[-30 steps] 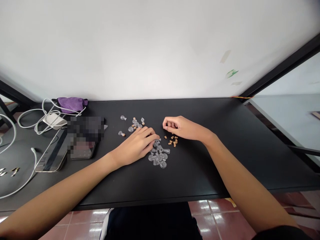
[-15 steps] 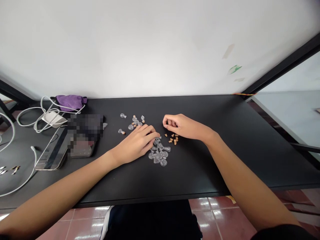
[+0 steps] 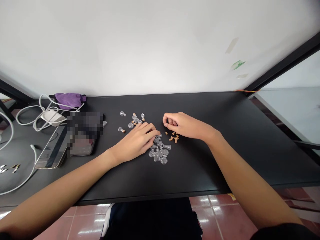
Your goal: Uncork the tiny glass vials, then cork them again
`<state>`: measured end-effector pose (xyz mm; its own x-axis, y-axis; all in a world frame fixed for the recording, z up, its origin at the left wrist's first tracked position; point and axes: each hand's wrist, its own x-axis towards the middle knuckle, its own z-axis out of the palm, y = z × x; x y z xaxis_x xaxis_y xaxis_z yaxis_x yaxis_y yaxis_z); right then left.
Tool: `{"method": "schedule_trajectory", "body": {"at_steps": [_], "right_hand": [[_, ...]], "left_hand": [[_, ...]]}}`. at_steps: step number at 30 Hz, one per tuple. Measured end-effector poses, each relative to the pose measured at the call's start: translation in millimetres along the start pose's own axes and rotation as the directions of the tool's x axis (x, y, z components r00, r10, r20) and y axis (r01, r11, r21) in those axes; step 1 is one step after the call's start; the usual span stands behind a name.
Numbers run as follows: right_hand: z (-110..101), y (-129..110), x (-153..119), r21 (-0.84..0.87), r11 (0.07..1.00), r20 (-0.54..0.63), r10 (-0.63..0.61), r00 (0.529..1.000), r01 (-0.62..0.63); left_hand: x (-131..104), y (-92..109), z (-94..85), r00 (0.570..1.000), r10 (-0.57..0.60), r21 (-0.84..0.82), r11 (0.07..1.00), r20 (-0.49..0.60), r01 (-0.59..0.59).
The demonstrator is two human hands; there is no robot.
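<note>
Little has changed over the last second: both hands lie where they did, and only the camera has tipped, so everything sits slightly higher in view. The left hand point(image 3: 136, 141) rests palm down near the middle of the bench point(image 3: 225, 133), its fingertips point(image 3: 153, 133) on the far side of the pile of tiny glass bottles point(image 3: 160, 152); whether it pinches one I cannot tell. The right hand point(image 3: 183, 125) stays loosely curled, fingers tucked under, just behind the scattered corks point(image 3: 173, 136); whether it holds one is hidden. Corked bottles point(image 3: 133, 121) lie as before beyond the left hand, toward the back edge. As a judgement, the picking is paused or barely under way. At the left end, cables point(image 3: 37, 116), a purple cloth point(image 3: 68, 98) and a tablet point(image 3: 50, 151) are unmoved.
</note>
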<state>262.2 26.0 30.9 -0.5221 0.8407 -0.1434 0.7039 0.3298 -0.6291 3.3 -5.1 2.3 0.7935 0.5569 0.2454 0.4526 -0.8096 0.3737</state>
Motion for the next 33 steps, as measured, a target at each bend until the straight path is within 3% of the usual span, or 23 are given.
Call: {"method": "schedule_trajectory", "body": {"at_steps": [33], "right_hand": [[-1,-11,-6,-0.147,0.989,0.01,-0.01,1.0,0.012]], "left_hand": [[1,0,0.5,1.0,0.007,0.009,1.0,0.013,-0.007]]}}
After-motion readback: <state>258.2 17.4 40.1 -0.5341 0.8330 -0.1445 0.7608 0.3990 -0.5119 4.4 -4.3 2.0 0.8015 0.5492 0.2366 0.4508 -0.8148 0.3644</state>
